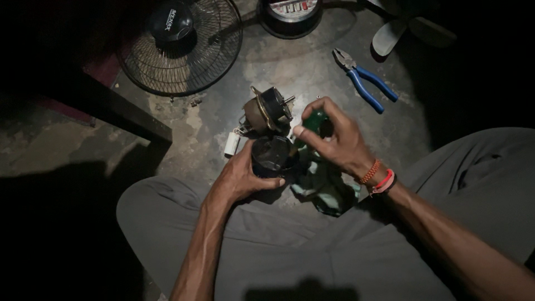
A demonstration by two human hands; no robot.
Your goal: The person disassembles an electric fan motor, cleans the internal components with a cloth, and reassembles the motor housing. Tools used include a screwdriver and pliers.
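My left hand grips a round black housing shaped like a cup, held just above my lap. My right hand is closed around the green handle of a tool, which points down toward the housing's rim. A fan motor with a brass-coloured body and a short shaft lies on the floor just beyond both hands. A small white capacitor on wires rests beside it. A green cloth lies under my right wrist.
Blue-handled pliers lie on the concrete floor at the upper right. A black wire fan guard leans at the upper left, a round dark base at the top, a fan blade beyond. My grey-trousered legs frame the spot.
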